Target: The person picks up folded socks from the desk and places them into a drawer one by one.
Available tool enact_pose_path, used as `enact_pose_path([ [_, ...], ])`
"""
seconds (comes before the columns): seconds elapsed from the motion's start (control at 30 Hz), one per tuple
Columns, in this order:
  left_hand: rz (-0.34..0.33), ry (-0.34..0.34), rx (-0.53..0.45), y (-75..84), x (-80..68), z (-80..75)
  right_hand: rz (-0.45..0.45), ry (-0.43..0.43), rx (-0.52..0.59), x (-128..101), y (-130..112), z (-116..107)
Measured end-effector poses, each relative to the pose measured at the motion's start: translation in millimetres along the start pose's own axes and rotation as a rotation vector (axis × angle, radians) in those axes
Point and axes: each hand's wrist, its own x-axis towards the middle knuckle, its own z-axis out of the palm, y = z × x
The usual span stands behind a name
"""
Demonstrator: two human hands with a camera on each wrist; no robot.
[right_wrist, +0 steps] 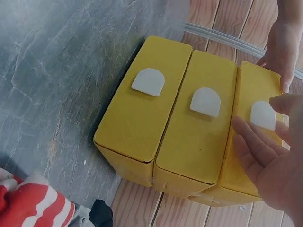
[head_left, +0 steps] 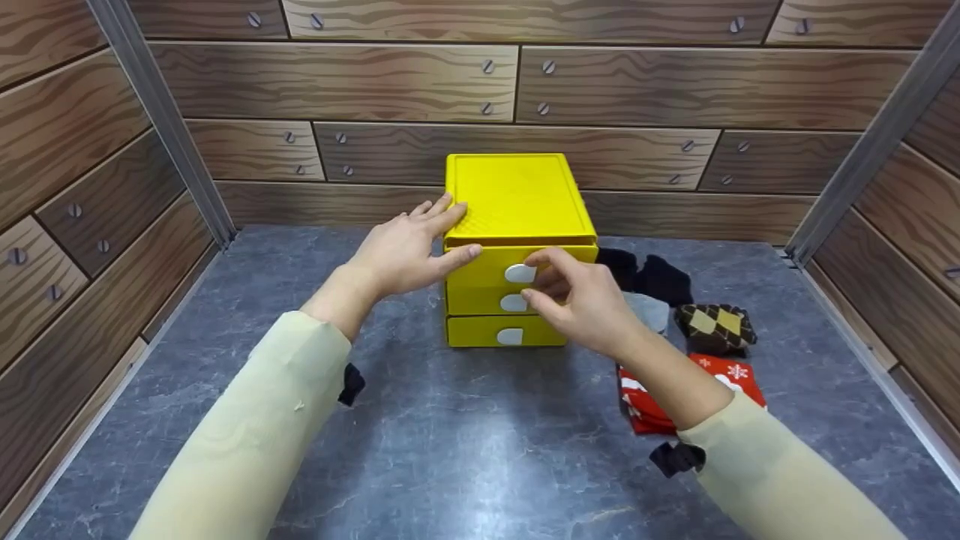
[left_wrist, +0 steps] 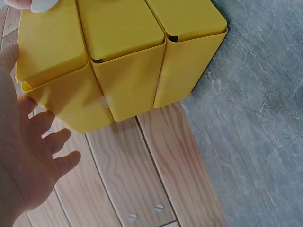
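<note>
The setting is a staged recording booth, not a lived-in room: printed wood-plank wall panels (head_left: 337, 82) with drawn screw heads stand in metal corner rails (head_left: 161, 124) around a grey marble-pattern tabletop (head_left: 465, 450) bearing a yellow drawer unit (head_left: 517, 225) and folded socks (head_left: 716, 326).

head view: looks forward and down from above both forearms; the grey table (head_left: 465, 450) fills the lower frame and a wood-plank wall (head_left: 525, 82) closes it off at 12 o'clock; mid distance.
left wrist view: very close, rolled sideways, facing the side of the yellow drawer unit (left_wrist: 128, 56); the left hand (left_wrist: 28, 165) sits at 8 o'clock.
right wrist view: very close, also rolled, facing the drawer fronts and their white pull tabs (right_wrist: 205, 101); the right hand (right_wrist: 270, 161) sits at 4 o'clock.
shared: all three show the drawer unit and table; the red patterned sock (right_wrist: 33, 208) appears in head and right wrist views.
</note>
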Motion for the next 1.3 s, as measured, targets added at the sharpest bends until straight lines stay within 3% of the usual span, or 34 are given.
enact_pose_path([
  [0.6,-0.022,-0.065,-0.049,-4.7,2.5,-9.8,-0.031,-0.027,0.013,-24.9,-13.2,-2.8],
  [1.3,0.013,-0.035,-0.030,-3.4,3.8,-8.3,-0.157,0.019,0.003,-57.6,-24.9,-5.4],
])
